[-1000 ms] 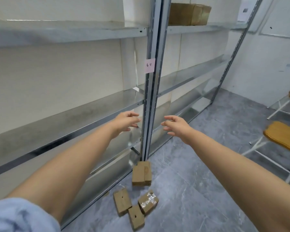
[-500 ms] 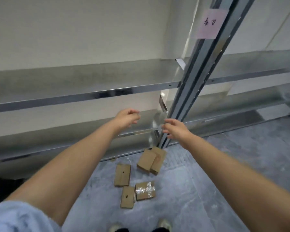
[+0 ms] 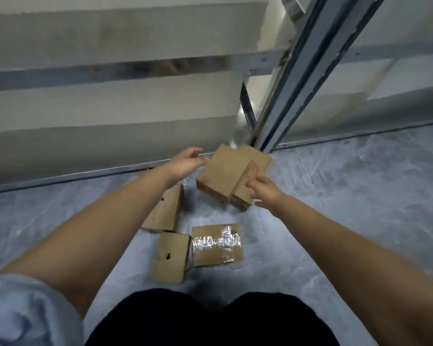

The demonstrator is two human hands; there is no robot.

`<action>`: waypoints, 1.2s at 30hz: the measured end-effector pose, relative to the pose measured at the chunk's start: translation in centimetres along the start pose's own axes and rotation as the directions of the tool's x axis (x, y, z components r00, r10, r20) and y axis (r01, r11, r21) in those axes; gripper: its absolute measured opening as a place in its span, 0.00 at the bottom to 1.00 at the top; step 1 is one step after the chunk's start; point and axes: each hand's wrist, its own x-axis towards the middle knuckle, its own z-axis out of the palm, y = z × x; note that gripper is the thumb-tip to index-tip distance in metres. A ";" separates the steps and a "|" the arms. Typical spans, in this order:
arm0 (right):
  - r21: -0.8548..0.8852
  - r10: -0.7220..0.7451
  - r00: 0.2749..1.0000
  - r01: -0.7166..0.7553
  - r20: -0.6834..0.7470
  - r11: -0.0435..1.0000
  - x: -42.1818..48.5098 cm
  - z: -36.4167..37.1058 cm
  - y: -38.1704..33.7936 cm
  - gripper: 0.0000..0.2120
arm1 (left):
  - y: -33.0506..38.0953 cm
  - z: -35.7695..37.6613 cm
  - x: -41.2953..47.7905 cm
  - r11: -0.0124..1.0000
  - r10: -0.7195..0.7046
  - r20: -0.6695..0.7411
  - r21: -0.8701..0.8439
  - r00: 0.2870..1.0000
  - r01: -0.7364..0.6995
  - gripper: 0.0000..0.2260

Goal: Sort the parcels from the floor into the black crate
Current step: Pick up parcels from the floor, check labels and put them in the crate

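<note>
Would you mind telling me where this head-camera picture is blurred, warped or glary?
Head view: the left sleeve and both forearms smear with motion blur at the lower edges; the shelf upright leans from wide-angle distortion; clear tape on the taped parcel glints white; the other parcels stay fairly sharp.

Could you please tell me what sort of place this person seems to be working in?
Probably a storeroom or small warehouse: bare metal shelving on a steel upright stands along the wall, and several cardboard parcels lie on a grey floor.
</note>
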 end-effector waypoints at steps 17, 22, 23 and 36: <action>0.283 -0.018 0.998 0.002 0.054 0.959 8.2 5.1 4.9 0.14 | -8.3 6.2 6.7 0.888 -0.171 -0.122 -0.448 0.978 0.099 0.05; 0.481 0.016 0.969 -0.136 0.245 0.866 1.7 1.2 1.6 0.19 | -3.4 3.3 0.6 0.794 -0.189 0.118 -0.565 0.975 0.223 0.33; 0.492 0.012 0.958 -0.158 0.287 0.856 -0.4 0.0 0.2 0.21 | -1.6 2.2 -1.5 0.802 -0.172 0.192 -0.543 0.966 0.251 0.36; 0.375 -0.306 0.939 0.229 0.160 0.898 -34.5 -10.3 -34.5 0.04 | 35.2 -19.2 -28.5 0.903 0.121 0.397 -0.425 0.910 0.065 0.29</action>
